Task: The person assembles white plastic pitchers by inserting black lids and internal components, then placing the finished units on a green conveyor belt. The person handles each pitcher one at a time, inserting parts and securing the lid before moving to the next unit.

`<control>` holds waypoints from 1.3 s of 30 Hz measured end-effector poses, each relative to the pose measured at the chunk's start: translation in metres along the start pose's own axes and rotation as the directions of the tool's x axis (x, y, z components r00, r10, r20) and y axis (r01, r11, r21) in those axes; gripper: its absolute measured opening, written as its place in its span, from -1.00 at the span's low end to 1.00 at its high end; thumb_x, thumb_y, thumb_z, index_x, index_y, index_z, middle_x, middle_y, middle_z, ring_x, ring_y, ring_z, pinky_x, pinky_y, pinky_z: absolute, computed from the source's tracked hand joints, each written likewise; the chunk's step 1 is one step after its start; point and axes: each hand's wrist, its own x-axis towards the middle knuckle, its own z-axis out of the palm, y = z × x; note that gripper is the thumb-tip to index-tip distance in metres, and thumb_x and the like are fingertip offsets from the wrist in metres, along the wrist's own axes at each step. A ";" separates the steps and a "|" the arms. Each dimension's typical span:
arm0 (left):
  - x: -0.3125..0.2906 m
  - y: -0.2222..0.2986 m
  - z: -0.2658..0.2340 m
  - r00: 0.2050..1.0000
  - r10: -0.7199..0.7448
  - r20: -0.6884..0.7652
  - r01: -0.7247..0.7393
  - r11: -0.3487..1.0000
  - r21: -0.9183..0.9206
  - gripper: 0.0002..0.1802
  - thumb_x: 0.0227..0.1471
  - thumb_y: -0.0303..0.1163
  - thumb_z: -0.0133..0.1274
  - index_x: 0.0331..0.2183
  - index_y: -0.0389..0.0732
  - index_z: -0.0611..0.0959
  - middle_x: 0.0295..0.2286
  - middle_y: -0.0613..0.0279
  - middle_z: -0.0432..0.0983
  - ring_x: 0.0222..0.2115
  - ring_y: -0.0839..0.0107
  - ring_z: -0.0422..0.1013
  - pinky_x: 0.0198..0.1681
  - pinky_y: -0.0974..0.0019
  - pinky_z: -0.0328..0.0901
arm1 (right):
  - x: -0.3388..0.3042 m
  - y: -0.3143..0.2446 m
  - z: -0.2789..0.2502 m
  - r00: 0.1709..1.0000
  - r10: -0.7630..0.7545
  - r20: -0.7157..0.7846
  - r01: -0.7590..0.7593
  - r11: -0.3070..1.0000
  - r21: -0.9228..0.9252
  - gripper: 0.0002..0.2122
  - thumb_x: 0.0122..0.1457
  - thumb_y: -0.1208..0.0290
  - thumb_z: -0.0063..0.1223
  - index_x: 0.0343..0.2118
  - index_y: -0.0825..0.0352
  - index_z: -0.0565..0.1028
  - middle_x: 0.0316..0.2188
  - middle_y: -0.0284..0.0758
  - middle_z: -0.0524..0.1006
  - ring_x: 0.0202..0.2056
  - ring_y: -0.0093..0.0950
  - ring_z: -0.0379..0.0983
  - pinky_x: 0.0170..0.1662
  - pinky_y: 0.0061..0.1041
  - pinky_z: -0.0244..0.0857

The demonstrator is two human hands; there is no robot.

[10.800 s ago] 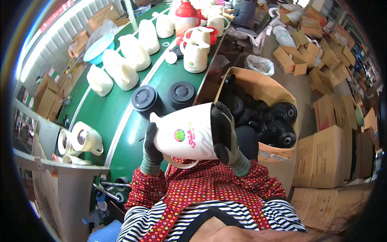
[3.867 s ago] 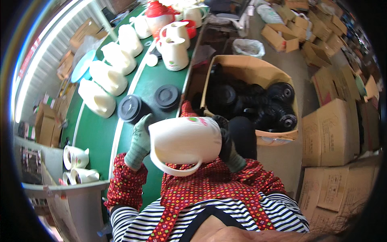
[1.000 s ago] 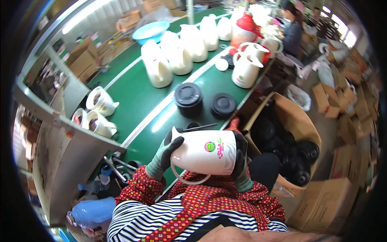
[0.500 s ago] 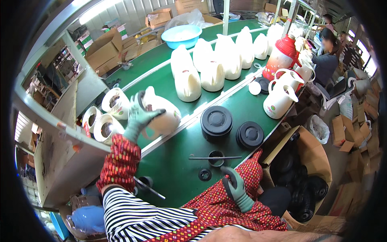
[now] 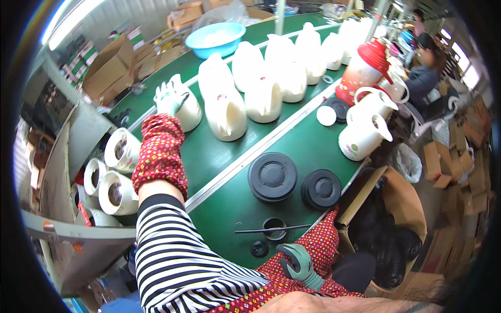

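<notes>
My left hand (image 5: 170, 100), in a pale green glove, reaches far left over the green belt. It grips the upper part of a white thermos jug (image 5: 189, 113) that stands on the belt; some fingers are hard to make out against it. Several more white jugs (image 5: 225, 116) stand just to its right. My right hand (image 5: 301, 267), gloved too, rests low over my patterned apron. Its fingers are loosely bent and apart, with nothing visible in them. Nearest to it are a small black ring (image 5: 259, 249), a dark cup-like piece (image 5: 274, 228) and a thin rod (image 5: 250, 230) lying across that piece.
Black round lids (image 5: 272, 176) are stacked mid-belt. A red thermos (image 5: 360, 75) and white jugs (image 5: 360, 140) line the right edge. A carton (image 5: 404, 201) of black parts stands at right. Open-ended white jugs (image 5: 116, 193) lie at left. A blue basin (image 5: 215, 40) sits behind.
My left hand has carried the white jug away from me and leftward, onto the belt's far side beside the other jugs. The right hand stays low near my lap, its fingers a little more bent.
</notes>
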 end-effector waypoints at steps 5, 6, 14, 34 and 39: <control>-0.057 -0.003 -0.004 0.953 -0.169 -0.249 0.179 0.984 0.016 0.28 -0.15 0.37 0.28 0.36 -0.25 0.20 0.34 -0.18 0.09 0.37 -0.18 -0.02 0.40 -0.28 -0.11 | -0.001 0.004 0.003 1.000 -0.007 0.015 0.008 0.999 -0.041 -0.62 0.07 0.47 0.28 -0.01 0.39 0.60 -0.08 -0.11 0.63 -0.06 -0.10 0.56 0.04 -0.20 0.41; -0.071 -0.005 -0.010 0.947 -0.195 -0.254 0.218 0.973 0.068 0.28 -0.17 0.32 0.32 0.34 -0.29 0.21 0.32 -0.21 0.11 0.35 -0.20 -0.01 0.39 -0.30 -0.11 | -0.001 0.001 0.003 1.000 0.005 0.004 -0.004 0.998 -0.056 -0.63 0.07 0.48 0.27 -0.01 0.39 0.61 -0.09 -0.11 0.64 -0.07 -0.10 0.57 0.02 -0.20 0.42; -0.126 -0.180 -0.035 0.847 -0.520 0.113 0.433 0.797 0.420 -0.12 -0.09 0.03 0.36 0.23 -0.09 0.49 0.17 -0.09 0.42 0.18 -0.04 0.38 0.25 -0.09 0.24 | -0.006 0.004 0.009 0.998 -0.061 -0.009 0.060 0.994 -0.092 -0.63 0.06 0.45 0.29 -0.02 0.37 0.61 -0.10 -0.12 0.64 -0.10 -0.12 0.57 0.01 -0.24 0.43; -0.400 0.060 -0.265 0.546 0.832 -0.098 -0.831 0.523 -0.191 -0.47 -0.27 -0.33 0.39 -0.16 -0.16 0.62 0.05 0.05 0.49 -0.11 0.05 0.45 0.00 -0.01 0.30 | 0.098 -0.110 -0.073 0.921 0.299 0.249 -0.389 0.686 0.615 -0.22 0.25 0.10 0.31 0.44 0.22 0.17 0.12 -0.27 0.50 0.06 -0.41 0.52 -0.04 -0.35 0.52; -0.463 0.105 -0.289 0.152 0.988 -0.004 -0.970 0.148 -0.195 -0.55 -0.09 -0.21 0.31 -0.13 -0.14 0.64 0.08 0.14 0.49 -0.12 0.18 0.44 0.01 0.04 0.31 | 0.077 -0.105 -0.091 0.864 0.127 0.488 -0.468 0.564 0.681 -0.42 0.25 0.15 0.32 0.23 0.34 0.42 0.04 -0.30 0.58 0.00 -0.49 0.53 0.03 -0.38 0.48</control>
